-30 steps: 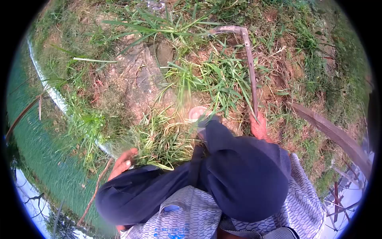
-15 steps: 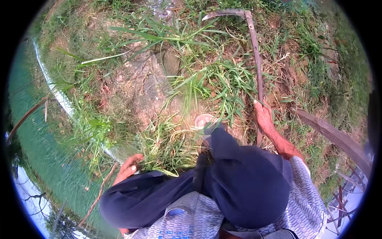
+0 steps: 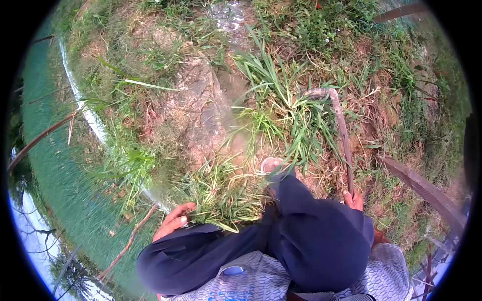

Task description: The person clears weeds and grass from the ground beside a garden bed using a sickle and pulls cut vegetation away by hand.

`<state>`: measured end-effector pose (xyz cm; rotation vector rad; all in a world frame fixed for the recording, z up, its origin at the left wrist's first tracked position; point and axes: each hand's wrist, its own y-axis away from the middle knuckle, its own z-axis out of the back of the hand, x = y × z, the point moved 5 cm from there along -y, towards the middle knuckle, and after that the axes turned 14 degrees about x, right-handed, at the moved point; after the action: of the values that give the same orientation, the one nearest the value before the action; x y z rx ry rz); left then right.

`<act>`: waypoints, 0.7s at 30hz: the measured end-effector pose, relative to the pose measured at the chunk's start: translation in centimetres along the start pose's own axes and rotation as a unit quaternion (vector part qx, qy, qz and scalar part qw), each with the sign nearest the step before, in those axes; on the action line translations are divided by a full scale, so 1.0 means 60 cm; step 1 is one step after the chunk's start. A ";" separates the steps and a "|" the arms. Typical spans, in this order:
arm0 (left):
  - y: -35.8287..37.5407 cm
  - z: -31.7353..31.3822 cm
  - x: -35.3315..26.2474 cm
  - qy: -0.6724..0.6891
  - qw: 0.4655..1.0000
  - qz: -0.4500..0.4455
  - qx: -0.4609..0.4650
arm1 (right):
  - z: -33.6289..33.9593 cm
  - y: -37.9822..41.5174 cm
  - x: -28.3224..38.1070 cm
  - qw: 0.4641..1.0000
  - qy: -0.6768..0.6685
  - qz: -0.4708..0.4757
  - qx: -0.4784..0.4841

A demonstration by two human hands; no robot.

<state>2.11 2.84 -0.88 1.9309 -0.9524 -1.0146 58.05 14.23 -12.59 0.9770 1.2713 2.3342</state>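
Observation:
My right hand grips the lower handle of a long sickle, beside my knee. The sickle's curved blade points left at the top, partly hidden in a clump of cut green grass. At the lower left, my left hand rests beside my knee, fingers pointing right toward a pile of cut grass; whether it holds anything is not clear. My foot shows between the pile and the clump.
A pale strip runs down the left, with a green net-like surface beyond it. A brown branch and a thin stick stand at the left. A thick wooden pole slants at the right.
My right hand and the sickle have moved down toward me, and the blade has dragged long grass from the top onto the clump. The whole view has shifted slightly.

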 end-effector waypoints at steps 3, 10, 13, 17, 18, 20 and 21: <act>-0.006 0.002 -0.012 -0.039 0.999 -0.005 -0.006 | -0.008 -0.098 0.138 0.992 -0.005 0.105 -0.066; 0.016 0.000 -0.005 -0.109 0.993 0.004 -0.045 | -0.098 -0.284 0.356 0.974 0.130 0.183 -0.027; 0.030 0.000 -0.002 -0.086 0.994 -0.021 -0.069 | -0.132 -0.229 0.285 0.976 0.160 0.146 0.016; 0.030 0.028 0.040 -0.027 0.999 -0.030 -0.031 | -0.116 -0.251 0.319 0.985 0.060 0.160 0.018; 0.033 0.023 0.042 -0.007 0.998 -0.025 -0.061 | -0.101 -0.257 0.355 0.988 0.049 0.149 0.008; 0.045 -0.009 0.007 -0.024 0.995 -0.005 -0.093 | -0.085 -0.293 0.419 0.981 -0.009 0.194 -0.011; 0.049 -0.020 -0.010 -0.050 0.992 0.009 -0.113 | -0.083 -0.305 0.449 0.980 -0.035 0.197 -0.016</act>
<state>2.12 2.39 2.30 1.6950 -0.8677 -1.1660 34.27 36.33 -18.31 1.3945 1.0872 2.5681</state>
